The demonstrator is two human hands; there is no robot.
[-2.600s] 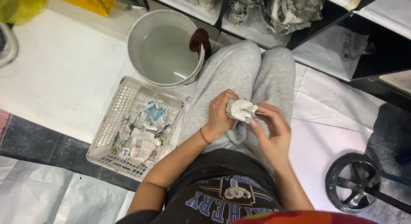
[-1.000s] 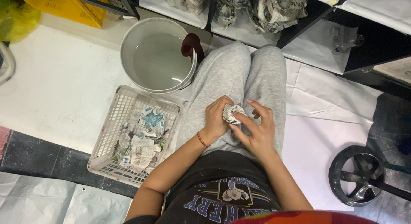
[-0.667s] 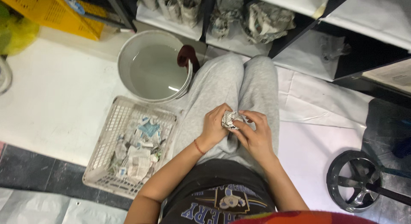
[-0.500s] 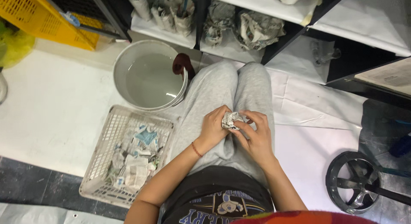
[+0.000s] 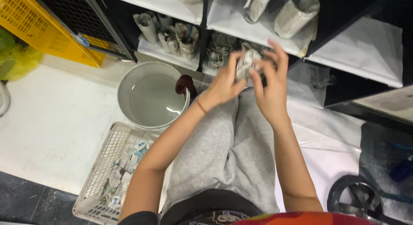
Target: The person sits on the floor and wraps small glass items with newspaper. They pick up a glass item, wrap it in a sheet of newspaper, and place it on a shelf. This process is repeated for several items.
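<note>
Between my two hands, raised out in front over my knees: one newspaper-wrapped bundle (image 5: 244,64), crumpled grey print. Its long axis runs roughly up and down in the head view, upper end toward the shelf (image 5: 241,33) beyond my fingers; motion blur hides the finer shape.

Left hand (image 5: 224,82): clenched around the bundle's left side, red thread bracelet at the wrist.

Right hand (image 5: 270,81): grasping the bundle's right side, fingertips spread above it.

Change since half a second ago: both hands have lifted off my lap and moved forward toward the shelf, carrying the bundle with them; earlier it sat low against my grey trousers.

Just beyond the hands: more newspaper-wrapped pieces (image 5: 180,38) standing in the shelf compartments.

Left of my left hand: grey bucket (image 5: 129,76) holding water, dark red cloth (image 5: 185,84) draped over its rim.

Below the left forearm: white plastic basket (image 5: 101,165) with torn paper scraps (image 5: 122,173), on the white floor sheet.

Far left of the hands: yellow crate (image 5: 38,29).
</note>
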